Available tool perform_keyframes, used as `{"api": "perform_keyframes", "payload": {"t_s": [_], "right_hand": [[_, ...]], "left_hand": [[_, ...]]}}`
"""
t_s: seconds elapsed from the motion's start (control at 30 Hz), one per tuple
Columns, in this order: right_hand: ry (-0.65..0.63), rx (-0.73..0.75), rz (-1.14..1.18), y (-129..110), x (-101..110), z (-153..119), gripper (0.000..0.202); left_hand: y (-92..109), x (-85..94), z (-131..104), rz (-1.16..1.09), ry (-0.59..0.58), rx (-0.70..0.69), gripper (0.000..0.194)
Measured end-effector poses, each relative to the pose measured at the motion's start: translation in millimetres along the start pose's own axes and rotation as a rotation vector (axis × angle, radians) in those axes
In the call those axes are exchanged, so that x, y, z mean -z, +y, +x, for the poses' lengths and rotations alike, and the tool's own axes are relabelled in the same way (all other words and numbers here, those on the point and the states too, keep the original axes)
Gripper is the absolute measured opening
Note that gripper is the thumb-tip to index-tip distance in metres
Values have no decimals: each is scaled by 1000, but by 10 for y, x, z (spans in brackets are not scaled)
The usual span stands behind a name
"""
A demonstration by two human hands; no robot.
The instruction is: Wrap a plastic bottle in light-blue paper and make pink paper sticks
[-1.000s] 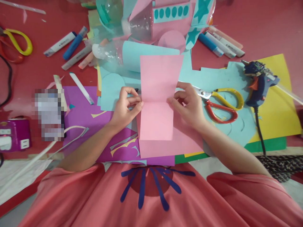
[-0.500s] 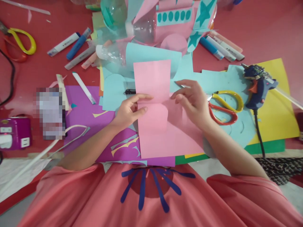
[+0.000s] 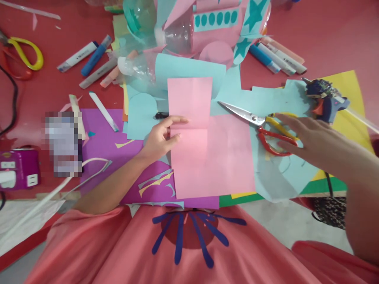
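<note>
A folded pink paper piece (image 3: pixel 190 100) lies partly over a larger pink sheet (image 3: pixel 231 165) in the middle. My left hand (image 3: pixel 161 138) rests at its left edge, thumb and forefinger apart, with the paper's crease between them. Scissors (image 3: pixel 251 117) with one yellow and one red handle lie to the right, blades pointing left. Over their handles is my right hand (image 3: pixel 310 138), fingers spread; no grip on them shows.
A glue gun (image 3: pixel 325 100) lies on yellow paper at the right. Behind the sheets are a blue-wrapped bottle (image 3: pixel 189 73) and a pink decorated bottle (image 3: pixel 216 35). Markers (image 3: pixel 96 55), a phone (image 3: pixel 63 144) and another pair of scissors (image 3: pixel 26 53) are on the left.
My right hand has moved right, from the pink paper to the scissors' handles, and its fingers have spread. My left hand has stayed at the paper's left edge.
</note>
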State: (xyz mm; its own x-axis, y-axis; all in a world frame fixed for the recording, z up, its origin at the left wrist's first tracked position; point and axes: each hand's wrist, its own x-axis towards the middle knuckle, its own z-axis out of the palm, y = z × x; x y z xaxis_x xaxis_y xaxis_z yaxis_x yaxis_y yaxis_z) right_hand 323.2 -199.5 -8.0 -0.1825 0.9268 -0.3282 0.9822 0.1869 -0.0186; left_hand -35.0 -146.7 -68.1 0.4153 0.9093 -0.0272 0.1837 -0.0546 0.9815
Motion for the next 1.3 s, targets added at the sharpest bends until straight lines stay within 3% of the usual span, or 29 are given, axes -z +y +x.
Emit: {"api": "perform_keyframes", "payload": {"t_s": [0.23, 0.47, 0.6, 0.73, 0.9, 1.0, 1.1, 1.3], "right_hand": [[53, -55, 89, -234, -79, 209, 62], [-21, -141, 216, -203, 10, 260, 59], [40, -192, 251, -202, 13, 239, 46], [173, -135, 188, -166, 56, 193, 31], [132, -111, 320, -88, 32, 92, 24], [147, -23, 320, -109, -3, 19, 43], [72, 94, 276, -174, 11, -25, 60], [26, 208, 237, -305, 73, 30, 68]], "left_hand": [[11, -9, 1, 61, -1, -11, 35], [-18, -15, -14, 17, 31, -17, 37], [-20, -24, -24, -6, 42, -6, 38], [-34, -12, -14, 23, 79, -55, 37], [-55, 13, -26, 40, 91, -171, 32], [-38, 9, -56, 39, 92, -203, 32], [-9, -1, -79, 55, 111, -203, 34], [-6, -8, -86, 129, 115, -208, 36]]}}
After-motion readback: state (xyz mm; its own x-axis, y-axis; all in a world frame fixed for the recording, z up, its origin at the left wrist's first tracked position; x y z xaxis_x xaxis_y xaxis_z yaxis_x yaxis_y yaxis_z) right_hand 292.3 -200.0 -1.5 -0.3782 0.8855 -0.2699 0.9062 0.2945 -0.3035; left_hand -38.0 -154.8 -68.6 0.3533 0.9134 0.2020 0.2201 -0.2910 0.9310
